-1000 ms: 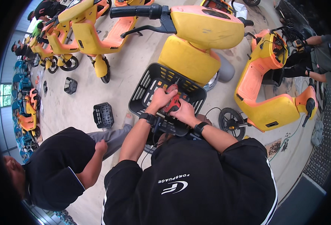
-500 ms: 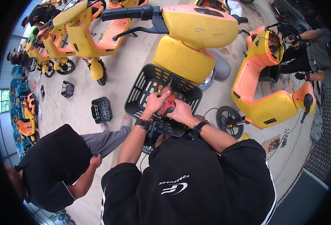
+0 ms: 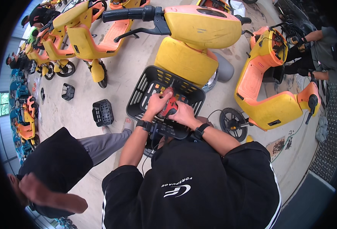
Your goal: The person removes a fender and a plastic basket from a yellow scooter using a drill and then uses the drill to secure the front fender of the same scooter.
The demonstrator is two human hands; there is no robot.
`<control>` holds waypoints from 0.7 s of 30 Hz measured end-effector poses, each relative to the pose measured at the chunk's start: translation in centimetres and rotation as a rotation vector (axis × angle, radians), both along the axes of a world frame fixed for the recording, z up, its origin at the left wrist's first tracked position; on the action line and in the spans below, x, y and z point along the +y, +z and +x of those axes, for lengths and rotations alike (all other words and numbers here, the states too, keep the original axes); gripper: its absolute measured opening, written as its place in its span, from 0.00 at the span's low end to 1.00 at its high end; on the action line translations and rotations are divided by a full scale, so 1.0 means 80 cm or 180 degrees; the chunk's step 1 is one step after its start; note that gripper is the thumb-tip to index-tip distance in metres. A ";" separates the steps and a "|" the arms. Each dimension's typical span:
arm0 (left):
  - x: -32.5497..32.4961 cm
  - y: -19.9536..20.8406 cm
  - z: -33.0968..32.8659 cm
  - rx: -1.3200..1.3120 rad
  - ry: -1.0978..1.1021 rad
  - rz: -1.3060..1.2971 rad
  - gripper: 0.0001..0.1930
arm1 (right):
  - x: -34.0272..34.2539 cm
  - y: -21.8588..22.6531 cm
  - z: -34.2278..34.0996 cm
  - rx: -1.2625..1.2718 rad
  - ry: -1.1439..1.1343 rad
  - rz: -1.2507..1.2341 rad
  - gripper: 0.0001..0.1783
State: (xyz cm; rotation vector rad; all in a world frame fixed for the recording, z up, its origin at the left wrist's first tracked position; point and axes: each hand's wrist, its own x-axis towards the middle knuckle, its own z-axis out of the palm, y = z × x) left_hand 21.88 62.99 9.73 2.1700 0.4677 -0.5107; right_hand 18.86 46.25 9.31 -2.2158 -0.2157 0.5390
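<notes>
Both my hands are closed around a red cordless drill [image 3: 170, 107] inside a black plastic basket [image 3: 138, 93]. My left hand [image 3: 158, 102] wraps the drill's body from the left, and my right hand [image 3: 183, 114] grips it from the right, nearer the handle. The drill's tip points away from me at the basket's far wall, where the basket meets the yellow front panel [image 3: 185, 61] of a scooter. Whether the bit touches a screw is too small to tell. Above the basket, the scooter's handlebar head [image 3: 204, 28] reaches across.
A person in black [image 3: 58, 160] stands close on my left. On the right, another person [image 3: 323, 57] works by a yellow and pink scooter [image 3: 267, 110]. Two black baskets, a nearer one [image 3: 103, 113] and a farther one [image 3: 68, 91], sit on the floor. More scooters [image 3: 82, 38] stand at the far left.
The person on my left has raised an arm toward the head. The co-worker's lower hand on the right has shifted slightly. My hands and the drill stay almost in place.
</notes>
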 end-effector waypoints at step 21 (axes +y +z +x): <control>-0.008 0.004 0.005 -0.0285 -0.0254 0.0387 0.32 | -0.001 -0.004 -0.001 0.0142 -0.0176 0.0120 0.31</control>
